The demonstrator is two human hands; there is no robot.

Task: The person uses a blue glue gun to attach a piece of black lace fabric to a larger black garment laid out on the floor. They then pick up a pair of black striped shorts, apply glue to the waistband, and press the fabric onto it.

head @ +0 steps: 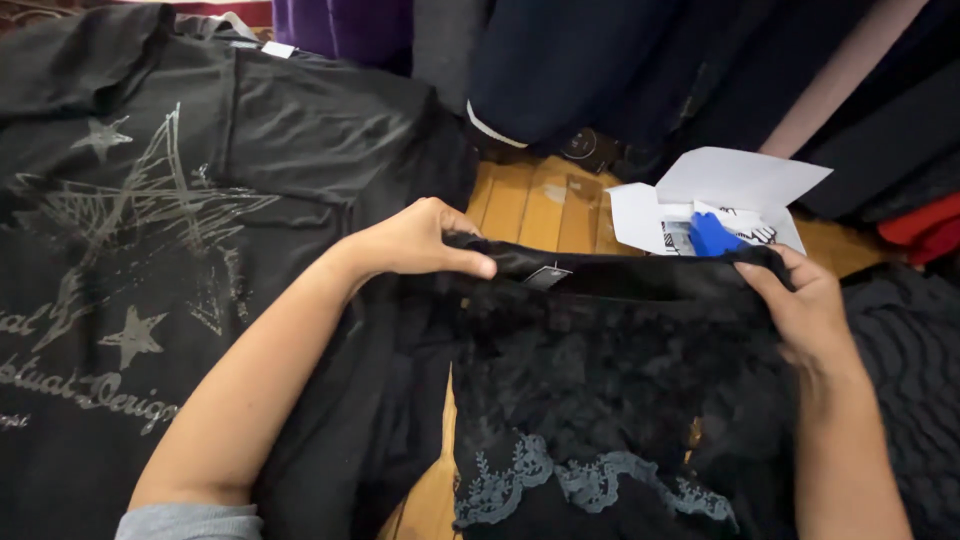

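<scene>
You are holding a black lace top (610, 400) by its upper edge, spread between your two hands above the wooden floor (545, 205). Your left hand (415, 240) is pinching one corner with fingers pressed together; your right hand (800, 300) is gripping the other. Keep the edge taut and level. Left lies a printed black T-shirt (150, 250); beyond, a white paper packet (720, 195) and hanging clothes (600, 60).

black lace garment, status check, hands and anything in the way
Left hand and right hand grip black lace garment at its top edge. White papers just beyond; dark printed shirt alongside.
</scene>
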